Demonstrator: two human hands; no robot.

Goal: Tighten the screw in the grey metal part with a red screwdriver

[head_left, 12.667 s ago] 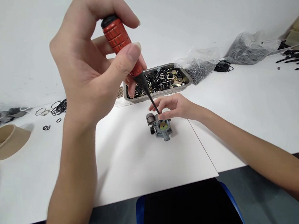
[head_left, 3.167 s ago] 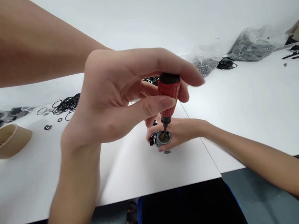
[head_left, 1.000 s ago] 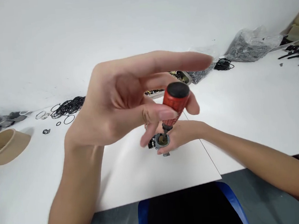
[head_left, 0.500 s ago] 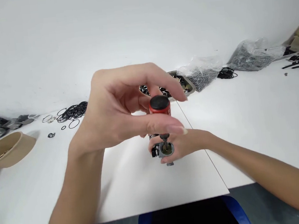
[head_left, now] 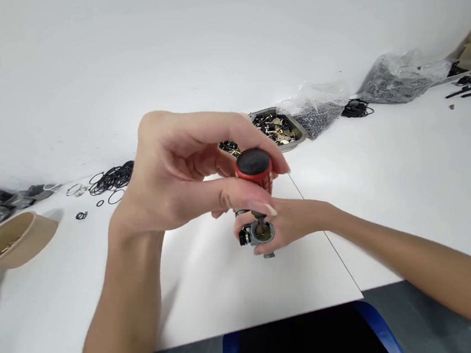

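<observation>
1. I see a white table (head_left: 405, 171) running the full width of the view, with a plain white wall behind it.
2. My left hand (head_left: 185, 176) is raised above the table centre, thumb and fingers pinched around the red-handled screwdriver (head_left: 254, 174).
3. The screwdriver stands almost upright, black cap toward me. Its shaft drops into the round opening of the small metal carburetor (head_left: 258, 234).
4. The carburetor sits on the table near the middle, just left of the seam between two tabletop panels.
5. My right hand (head_left: 292, 224) reaches in from the right and wraps around the carburetor, fingers closed on its far and right sides.
6. Farther back, a metal tray (head_left: 298, 131) holds small brass and black parts. A clear bag of dark parts (head_left: 321, 110) lies just right of it.
7. At far left, loose black O-rings (head_left: 113, 177) lie scattered. A tan bowl (head_left: 21, 241) sits nearer, at the left edge.
</observation>
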